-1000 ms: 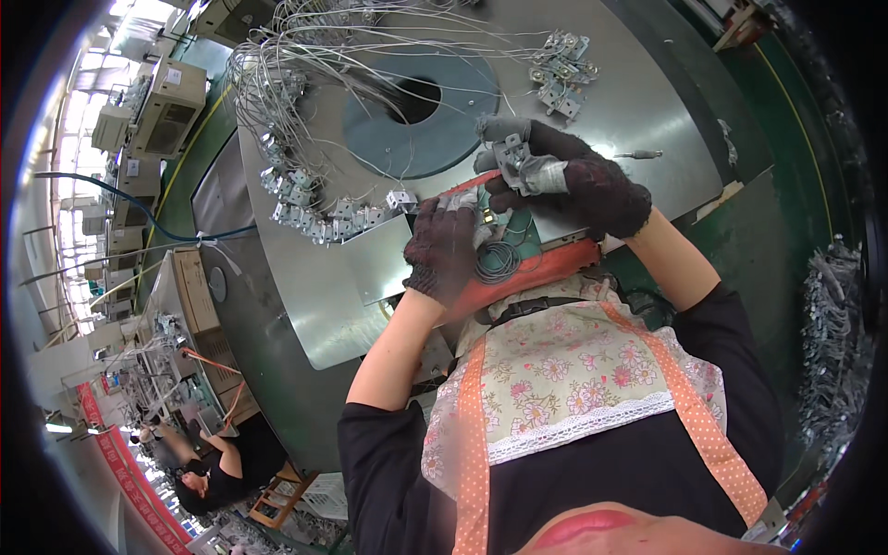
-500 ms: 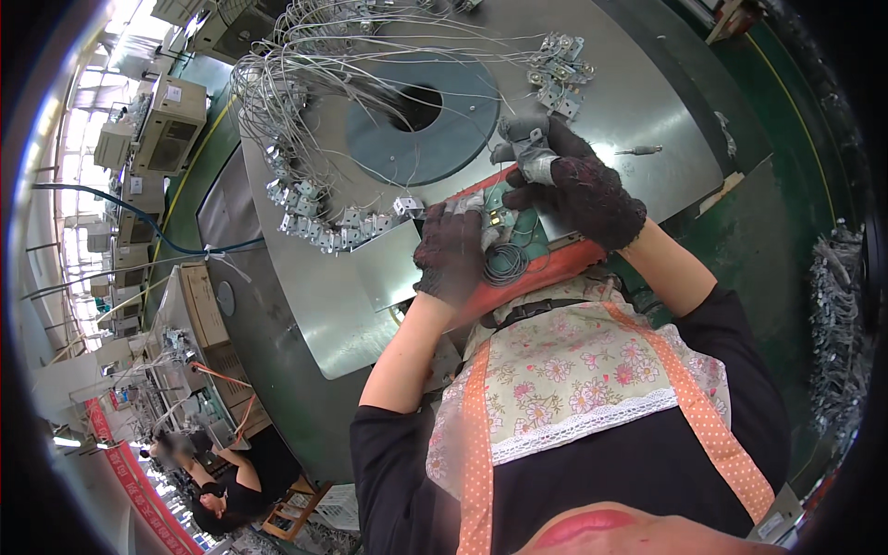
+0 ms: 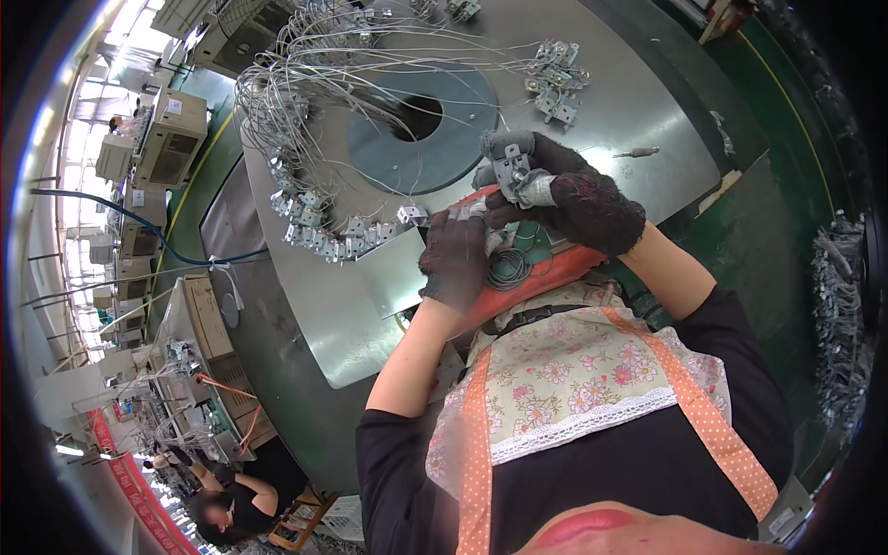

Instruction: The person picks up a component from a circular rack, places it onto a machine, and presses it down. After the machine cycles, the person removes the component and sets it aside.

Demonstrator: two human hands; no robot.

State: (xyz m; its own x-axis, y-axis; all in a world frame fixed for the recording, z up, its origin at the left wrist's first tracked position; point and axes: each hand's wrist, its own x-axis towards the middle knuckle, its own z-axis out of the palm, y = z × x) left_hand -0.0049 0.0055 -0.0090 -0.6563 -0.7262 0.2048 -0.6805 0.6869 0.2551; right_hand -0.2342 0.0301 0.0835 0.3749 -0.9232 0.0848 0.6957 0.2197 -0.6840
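My right hand [image 3: 592, 205], in a dark knitted glove with grey fingertips, is closed on a small metal bracket [image 3: 510, 169] with holes in its flat face. It holds the bracket up above the near edge of the work table. My left hand [image 3: 453, 261], gloved alike, is closed beside it with curled fingers close to the right hand's lower fingers. What lies in its fingertips is hidden. Just right of the left hand sits a coil of thin grey wire [image 3: 508, 270], over a red padded edge [image 3: 560, 268] in front of my apron.
The metal table [image 3: 647, 111] carries a round grey disc [image 3: 467, 97] with a dark hole. A bundle of thin wires [image 3: 277, 83] ends in a row of small metal boxes [image 3: 356, 242]. More metal parts [image 3: 557, 83] lie at the far right, near a slim metal tool [image 3: 636, 153]. A co-worker [image 3: 231, 504] sits lower left.
My right hand has tipped the metal bracket and brought it slightly left and nearer, so its flat face shows. The left hand has shifted only a little.
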